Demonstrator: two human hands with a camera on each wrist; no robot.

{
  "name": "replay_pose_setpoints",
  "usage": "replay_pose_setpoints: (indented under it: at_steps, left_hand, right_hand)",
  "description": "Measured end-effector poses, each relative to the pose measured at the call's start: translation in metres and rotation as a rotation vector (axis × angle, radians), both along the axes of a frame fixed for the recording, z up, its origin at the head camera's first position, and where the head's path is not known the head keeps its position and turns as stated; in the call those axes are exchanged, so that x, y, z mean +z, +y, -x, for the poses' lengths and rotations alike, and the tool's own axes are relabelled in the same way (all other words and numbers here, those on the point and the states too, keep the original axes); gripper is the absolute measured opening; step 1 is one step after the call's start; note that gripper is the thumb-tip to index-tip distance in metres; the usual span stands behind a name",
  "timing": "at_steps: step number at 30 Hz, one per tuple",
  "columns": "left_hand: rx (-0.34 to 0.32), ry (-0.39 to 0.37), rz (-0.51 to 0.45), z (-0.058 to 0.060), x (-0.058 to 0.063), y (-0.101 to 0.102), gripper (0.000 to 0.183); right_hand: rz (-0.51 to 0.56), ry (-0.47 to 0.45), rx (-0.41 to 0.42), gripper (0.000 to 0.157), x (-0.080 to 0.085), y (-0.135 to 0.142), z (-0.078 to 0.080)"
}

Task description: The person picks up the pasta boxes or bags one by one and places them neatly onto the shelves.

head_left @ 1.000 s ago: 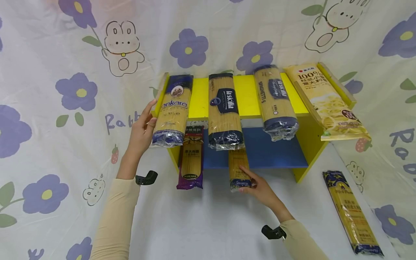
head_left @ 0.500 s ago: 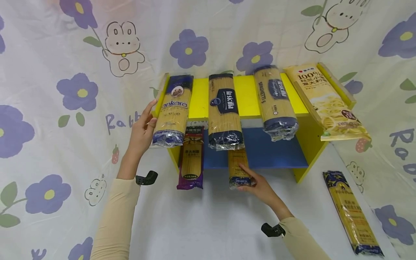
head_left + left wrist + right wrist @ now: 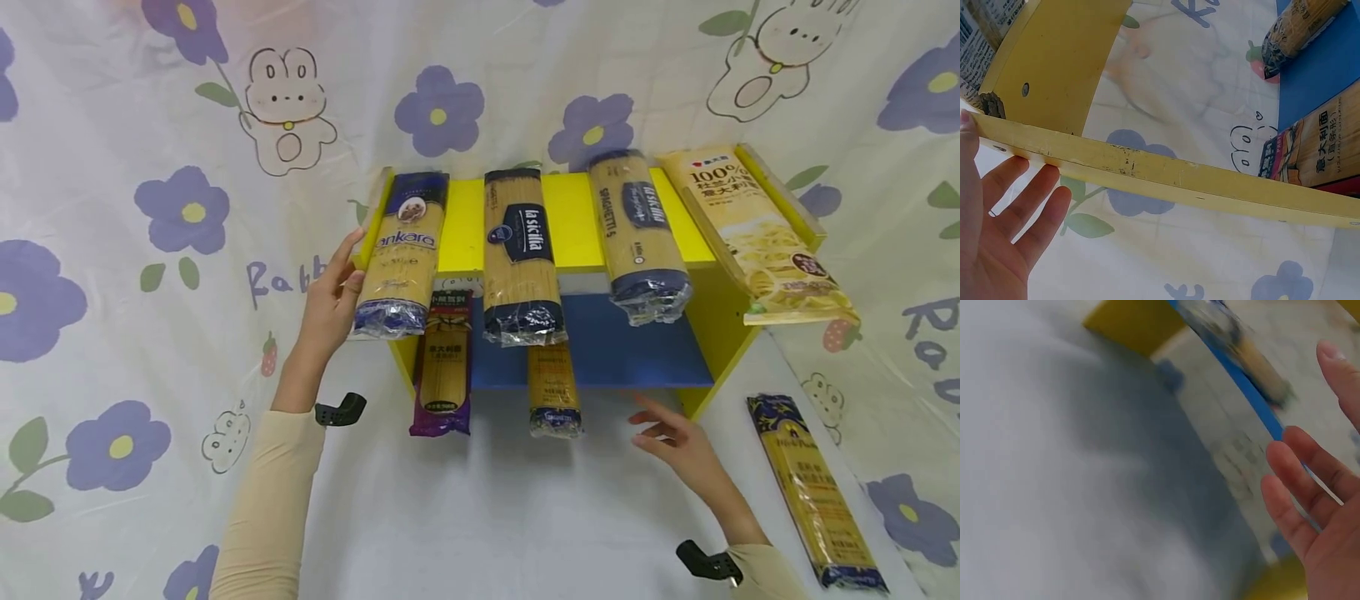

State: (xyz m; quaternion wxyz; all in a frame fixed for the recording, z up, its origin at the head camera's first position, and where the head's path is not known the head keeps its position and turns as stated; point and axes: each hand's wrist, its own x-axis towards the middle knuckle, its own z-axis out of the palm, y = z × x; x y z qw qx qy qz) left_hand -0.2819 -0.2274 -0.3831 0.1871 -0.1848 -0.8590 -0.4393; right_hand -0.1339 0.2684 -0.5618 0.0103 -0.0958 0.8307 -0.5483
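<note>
My left hand (image 3: 330, 304) rests against the outer left side of a yellow and blue shelf (image 3: 626, 358). In the left wrist view, its fairly straight fingers (image 3: 1041, 187) touch the yellow side panel (image 3: 1147, 164), and the thumb lies at the panel's edge. My right hand (image 3: 682, 446) hangs free at the lower right of the shelf, fingers loosely spread. Nearest to it, a spaghetti pack (image 3: 553, 387) lies on the blue lower board, its end jutting past the front edge. A purple-ended pasta pack (image 3: 444, 367) lies left of it.
On the yellow top board lie an ankara pasta pack (image 3: 401, 254), two la sicilia spaghetti packs (image 3: 522, 250) (image 3: 641, 233) and a yellow noodle bag (image 3: 757, 237). Another pasta pack (image 3: 817, 492) lies on the white surface at the right. A patterned cloth (image 3: 510, 83) hangs behind.
My right hand has let go of the spaghetti pack on the lower board and moved off to the right. The pack stays in place. My left hand keeps its spot at the shelf's side.
</note>
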Motion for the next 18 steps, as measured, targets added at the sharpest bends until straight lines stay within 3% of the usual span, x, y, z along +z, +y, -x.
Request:
replay_pose_setpoints:
  at_steps: [3, 9, 14, 18]
  left_hand:
    - [-0.005, -0.001, -0.001, 0.000, 0.001, 0.001, 0.055]
    - [0.002, 0.018, 0.010, 0.000, 0.002, 0.001, 0.055]
    - [-0.003, 0.019, 0.006, 0.000, 0.002, 0.000, 0.056]
    - [-0.010, 0.014, -0.004, 0.000, 0.002, -0.001, 0.055]
  right_hand:
    - [-0.053, 0.005, -0.121, 0.058, 0.002, 0.037, -0.015]
    - [-0.115, -0.100, -0.404, 0.057, -0.002, 0.115, -0.045]
    - [-0.189, -0.329, -0.576, 0.069, -0.015, 0.164, -0.071]
    - [-0.259, -0.532, -0.639, 0.080, -0.032, 0.186, -0.081]
